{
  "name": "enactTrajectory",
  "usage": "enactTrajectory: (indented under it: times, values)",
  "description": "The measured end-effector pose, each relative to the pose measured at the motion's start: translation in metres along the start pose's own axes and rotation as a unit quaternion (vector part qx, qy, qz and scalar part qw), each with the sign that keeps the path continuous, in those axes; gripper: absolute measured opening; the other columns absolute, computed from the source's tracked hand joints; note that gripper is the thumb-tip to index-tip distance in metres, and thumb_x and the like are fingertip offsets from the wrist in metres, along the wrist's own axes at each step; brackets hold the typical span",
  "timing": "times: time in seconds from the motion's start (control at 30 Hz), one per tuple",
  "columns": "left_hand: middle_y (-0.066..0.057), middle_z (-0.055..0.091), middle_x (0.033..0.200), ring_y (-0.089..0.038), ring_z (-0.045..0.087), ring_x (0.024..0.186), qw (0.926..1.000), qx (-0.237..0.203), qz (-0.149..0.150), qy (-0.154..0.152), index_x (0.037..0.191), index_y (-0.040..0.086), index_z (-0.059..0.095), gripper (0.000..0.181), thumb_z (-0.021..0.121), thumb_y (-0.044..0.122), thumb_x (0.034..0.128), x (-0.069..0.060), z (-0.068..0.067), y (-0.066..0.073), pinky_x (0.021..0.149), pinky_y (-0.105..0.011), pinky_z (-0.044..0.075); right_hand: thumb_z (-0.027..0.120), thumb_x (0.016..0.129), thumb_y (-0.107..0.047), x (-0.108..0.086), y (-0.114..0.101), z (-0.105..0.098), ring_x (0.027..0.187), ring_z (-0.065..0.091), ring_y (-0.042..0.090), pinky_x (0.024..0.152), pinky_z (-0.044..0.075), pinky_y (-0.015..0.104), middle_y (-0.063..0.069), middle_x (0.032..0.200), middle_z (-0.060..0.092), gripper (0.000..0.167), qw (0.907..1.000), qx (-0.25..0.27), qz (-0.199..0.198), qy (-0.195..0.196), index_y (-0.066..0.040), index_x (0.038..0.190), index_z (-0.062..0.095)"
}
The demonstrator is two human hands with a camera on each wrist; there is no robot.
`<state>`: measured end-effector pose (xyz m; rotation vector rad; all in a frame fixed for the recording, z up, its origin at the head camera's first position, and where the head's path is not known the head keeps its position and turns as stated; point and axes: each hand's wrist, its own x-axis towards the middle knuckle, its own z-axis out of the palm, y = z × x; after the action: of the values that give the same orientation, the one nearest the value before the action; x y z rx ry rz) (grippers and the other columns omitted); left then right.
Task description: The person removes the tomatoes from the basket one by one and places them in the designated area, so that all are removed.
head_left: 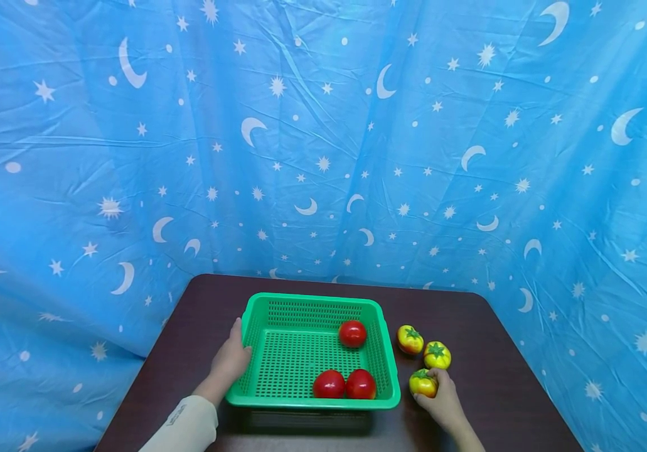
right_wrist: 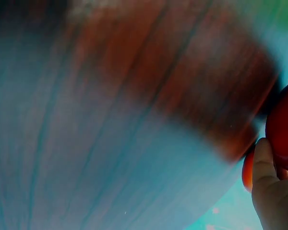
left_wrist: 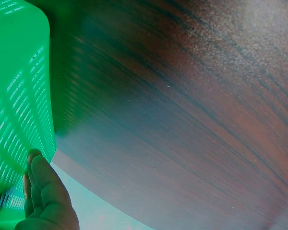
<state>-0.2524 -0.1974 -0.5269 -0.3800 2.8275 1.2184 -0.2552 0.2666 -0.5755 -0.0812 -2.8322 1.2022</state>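
A green plastic basket (head_left: pixel 312 403) with slotted walls sits on the dark table. My left hand (head_left: pixel 231 359) holds its left side, thumb at the rim and fingers along the outer wall; the left wrist view shows those fingers (left_wrist: pixel 50 184) extended against the slots. Inside the basket lie three red tomatoes, one at the back right (head_left: pixel 352 334) and two at the front (head_left: pixel 329 383) (head_left: pixel 360 383). Right of the basket, my right hand (head_left: pixel 443 402) grips a yellow-and-red tomato (head_left: pixel 422 383) with a green leafy top. In the right wrist view, its red underside (right_wrist: pixel 284 127) shows beside a finger.
Two more yellow-and-red tomatoes (head_left: pixel 410 339) (head_left: pixel 437 355) rest just beyond the right hand. The dark wood-grain table (head_left: pixel 492 351) has rounded far corners. A blue curtain (head_left: pixel 323 138) with white moons and stars hangs behind and around it.
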Motion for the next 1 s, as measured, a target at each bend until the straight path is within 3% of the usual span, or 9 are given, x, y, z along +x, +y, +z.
enactTrajectory:
  times: [0.33, 0.6, 0.93, 1.0]
  values:
    - [-0.016, 0.062, 0.084, -0.022, 0.057, 0.067, 1.0000, -0.008, -0.002, -0.004, 0.161, 0.005, -0.001, 0.078, 0.049, 0.012, 0.1020, -0.0008, 0.0005, 0.0001, 0.056, -0.035, 0.037, 0.081, 0.075, -0.009, 0.0000, -0.0011, 0.0014, 0.102, 0.055, 0.033, 0.086, 0.048, 0.045, 0.027, 0.117, 0.054, 0.055, 0.9999, -0.002, 0.010, 0.004, 0.007, 0.116, 0.047]
    - [-0.026, 0.066, 0.110, -0.025, 0.063, 0.078, 1.0000, 0.000, 0.002, 0.001, 0.161, 0.004, 0.001, 0.077, 0.050, 0.012, 0.1016, -0.0002, -0.0003, 0.0000, 0.059, -0.036, 0.040, 0.081, 0.077, -0.007, 0.0011, 0.0012, 0.0022, 0.104, 0.057, 0.035, 0.090, 0.047, 0.048, 0.028, 0.119, 0.055, 0.053, 0.9999, -0.005, -0.002, 0.016, 0.008, 0.115, 0.047]
    - [-0.024, 0.066, 0.102, -0.025, 0.062, 0.075, 1.0000, -0.005, -0.005, -0.002, 0.161, 0.005, 0.000, 0.078, 0.049, 0.012, 0.1018, -0.0012, -0.0004, 0.0010, 0.058, -0.036, 0.039, 0.082, 0.081, -0.014, -0.0008, 0.0005, 0.0030, 0.115, 0.049, 0.042, 0.096, 0.045, 0.056, 0.030, 0.124, 0.051, 0.056, 0.9997, -0.020, 0.008, 0.015, 0.007, 0.120, 0.047]
    - [-0.026, 0.066, 0.109, -0.026, 0.063, 0.079, 1.0000, -0.003, -0.002, 0.001, 0.161, 0.004, 0.001, 0.077, 0.050, 0.012, 0.1015, -0.0010, -0.0003, 0.0009, 0.059, -0.036, 0.040, 0.081, 0.082, -0.016, -0.0019, -0.0005, 0.0026, 0.118, 0.046, 0.044, 0.098, 0.043, 0.059, 0.030, 0.126, 0.050, 0.057, 0.9995, -0.022, 0.012, 0.017, 0.008, 0.120, 0.047]
